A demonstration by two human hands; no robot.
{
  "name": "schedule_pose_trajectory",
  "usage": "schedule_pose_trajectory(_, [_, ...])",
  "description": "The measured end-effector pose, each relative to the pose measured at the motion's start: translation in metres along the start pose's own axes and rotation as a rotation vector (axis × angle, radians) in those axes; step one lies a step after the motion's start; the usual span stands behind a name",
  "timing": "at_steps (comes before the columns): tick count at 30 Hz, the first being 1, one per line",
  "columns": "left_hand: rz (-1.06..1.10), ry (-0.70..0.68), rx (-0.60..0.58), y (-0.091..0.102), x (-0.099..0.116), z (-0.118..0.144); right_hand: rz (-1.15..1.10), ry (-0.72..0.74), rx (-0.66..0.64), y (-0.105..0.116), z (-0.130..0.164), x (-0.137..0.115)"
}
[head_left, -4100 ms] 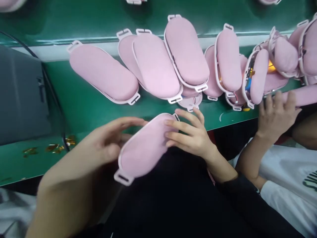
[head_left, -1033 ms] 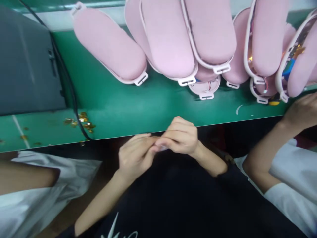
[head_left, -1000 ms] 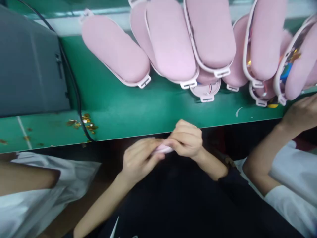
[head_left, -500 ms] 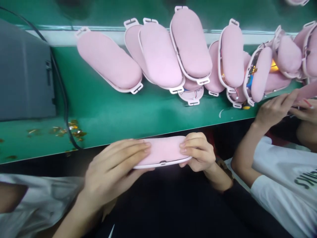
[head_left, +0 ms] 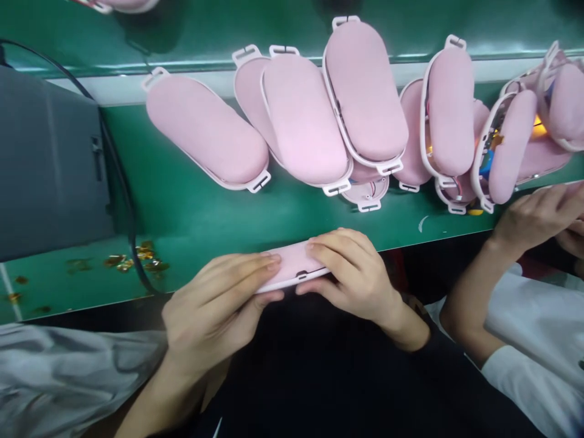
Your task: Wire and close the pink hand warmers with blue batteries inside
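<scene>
You are gripping pink pad unit [head_left: 292,267] edge-on at green bench [head_left: 205,213] front edge: left hand [head_left: 214,310] and right hand [head_left: 351,274] fingers closing around opposite ends. Keep pressing evenly along white rim, thumbs underneath.

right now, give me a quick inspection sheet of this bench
surface: green bench mat, white rail along its far side.
job's things: one pink padded unit held edge-on at the bench's near edge.
clutter: row of pink padded units lying overlapped across the mat; gold scraps near the front left.
grippers: left hand and right hand both grip the held unit, fingers on top, thumbs beneath.
cables: black cable runs down beside the grey box and over the bench edge.
surroundings: a co-worker's hand at the right works on another unit; a grey sleeve at the left.
</scene>
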State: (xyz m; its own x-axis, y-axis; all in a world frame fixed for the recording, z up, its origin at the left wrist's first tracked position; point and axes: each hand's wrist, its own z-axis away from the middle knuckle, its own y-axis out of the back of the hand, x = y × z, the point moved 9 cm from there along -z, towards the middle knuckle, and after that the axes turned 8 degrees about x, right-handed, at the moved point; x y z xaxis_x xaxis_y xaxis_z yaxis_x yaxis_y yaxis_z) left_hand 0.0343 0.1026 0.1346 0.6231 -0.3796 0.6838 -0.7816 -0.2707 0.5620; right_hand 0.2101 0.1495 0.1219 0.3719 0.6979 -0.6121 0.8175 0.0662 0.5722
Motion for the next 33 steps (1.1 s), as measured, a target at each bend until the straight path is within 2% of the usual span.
schedule_pose_trajectory(3, [-0.099,0.049,-0.076,0.002,-0.007,-0.004,0.015,-0.028,-0.042,0.002,0.000,0.007])
schedule_pose_trajectory(5, [-0.213,0.034,-0.190,-0.002,-0.006,-0.011,-0.014,-0.068,-0.021,0.004,-0.001,0.013])
schedule_pose_trajectory(8, [-0.291,-0.121,-0.352,-0.015,0.010,-0.020,-0.182,-0.086,-0.044,0.000,-0.002,0.014])
schedule_pose_trajectory(10, [-0.288,-0.198,-0.396,-0.023,0.018,-0.023,-0.250,-0.098,-0.067,-0.005,0.000,0.014])
schedule_pose_trajectory(13, [-0.274,-0.213,-0.383,-0.030,0.020,-0.023,-0.249,-0.099,0.012,-0.003,0.008,0.013])
schedule_pose_trajectory(16, [-0.227,-0.226,-0.294,-0.031,0.021,-0.020,-0.233,-0.093,0.129,-0.001,0.019,0.011])
schedule_pose_trajectory(18, [-0.200,-0.232,-0.237,-0.028,0.021,-0.018,-0.233,-0.098,0.163,-0.004,0.025,0.012])
schedule_pose_trajectory(21, [-0.211,-0.235,-0.259,-0.030,0.018,-0.014,-0.242,-0.113,0.175,-0.010,0.029,0.015])
schedule_pose_trajectory(25, [-0.220,-0.255,-0.288,-0.034,0.020,-0.011,-0.244,-0.095,0.264,-0.007,0.029,0.020])
schedule_pose_trajectory(29, [-0.171,-0.214,-0.234,-0.027,0.020,-0.009,-0.309,-0.012,0.176,-0.008,0.025,0.018])
schedule_pose_trajectory(33, [-0.206,-0.105,-0.260,-0.009,-0.006,-0.005,-0.323,-0.024,0.149,-0.005,0.024,0.023])
